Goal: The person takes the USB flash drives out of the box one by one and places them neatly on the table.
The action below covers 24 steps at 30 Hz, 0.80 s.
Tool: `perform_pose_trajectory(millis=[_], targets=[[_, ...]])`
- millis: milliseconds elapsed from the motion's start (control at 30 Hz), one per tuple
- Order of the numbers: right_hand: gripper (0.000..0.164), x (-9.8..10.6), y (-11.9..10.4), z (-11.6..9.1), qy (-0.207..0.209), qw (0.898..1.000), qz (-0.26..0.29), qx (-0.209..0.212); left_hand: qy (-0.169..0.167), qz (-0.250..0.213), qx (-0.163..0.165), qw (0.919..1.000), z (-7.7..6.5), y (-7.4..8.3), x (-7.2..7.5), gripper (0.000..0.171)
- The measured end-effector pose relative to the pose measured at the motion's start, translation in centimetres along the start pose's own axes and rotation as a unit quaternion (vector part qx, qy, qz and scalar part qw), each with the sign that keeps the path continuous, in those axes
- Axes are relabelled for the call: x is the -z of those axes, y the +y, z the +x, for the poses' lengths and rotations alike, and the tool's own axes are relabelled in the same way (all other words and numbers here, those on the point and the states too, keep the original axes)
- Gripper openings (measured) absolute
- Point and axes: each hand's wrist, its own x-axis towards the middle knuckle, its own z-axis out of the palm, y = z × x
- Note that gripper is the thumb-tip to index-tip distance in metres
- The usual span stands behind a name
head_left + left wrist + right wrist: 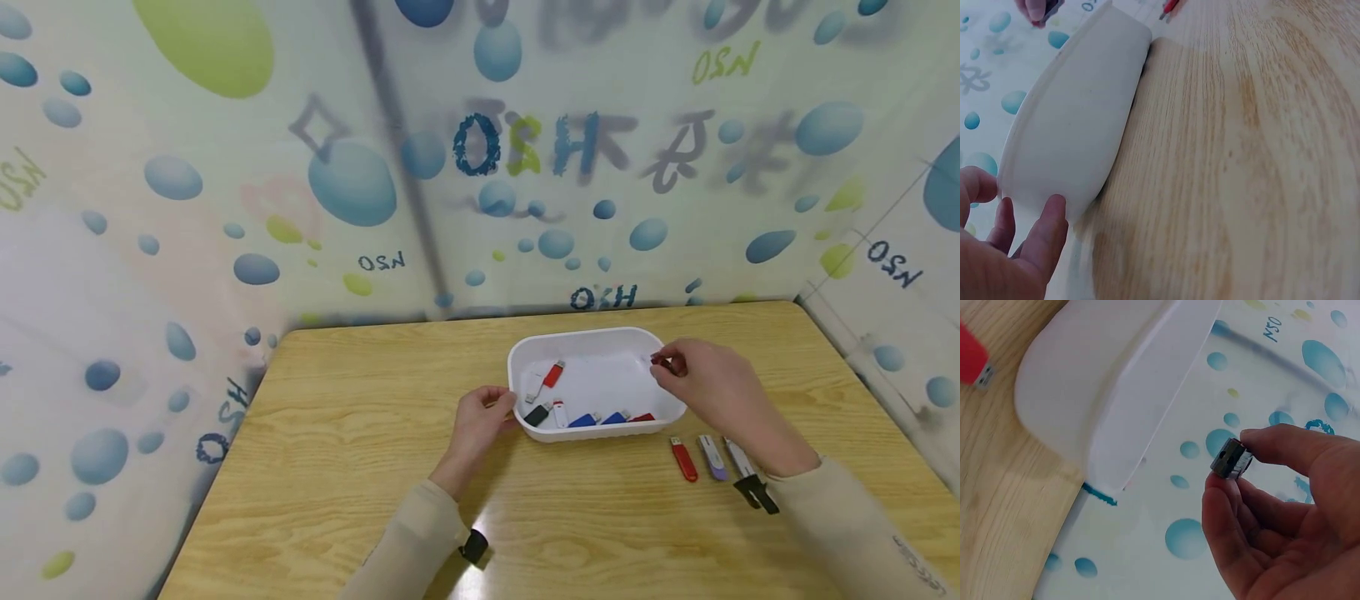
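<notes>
A white plastic tray holds several USB flash drives, among them a red one, a black one and a blue one. At its left end my left hand grips the rim, fingertips against the outer wall. Over the right end of the tray, my right hand pinches a dark red USB flash drive between thumb and fingers. The metal plug of that drive sticks out of the pinch in the right wrist view.
On the wooden table, right of the tray's front, lie a red flash drive, a silver and purple one and a silver one partly behind the right wrist. A patterned backdrop rises behind the table.
</notes>
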Motion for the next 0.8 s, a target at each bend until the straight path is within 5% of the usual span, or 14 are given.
perform_pose_trajectory(millis=[367, 533, 800], targets=[[0.027, 1.5, 3.0, -1.8, 0.012, 1.000, -0.027, -0.008, -0.007, -0.007, 0.005, 0.9999, 0.2, 0.1, 0.1, 0.028], [0.028, 2.1, 4.5, -2.6, 0.022, 0.999, -0.033, -0.012, -0.015, 0.004, 0.010, 0.9998, -0.9, 1.7, 0.0, 0.026], [0.029, 2.8, 6.4, -3.5, 0.018, 0.998, -0.051, -0.027, 0.001, 0.017, 0.008, 0.9998, 0.2, 0.0, 0.1, 0.026]])
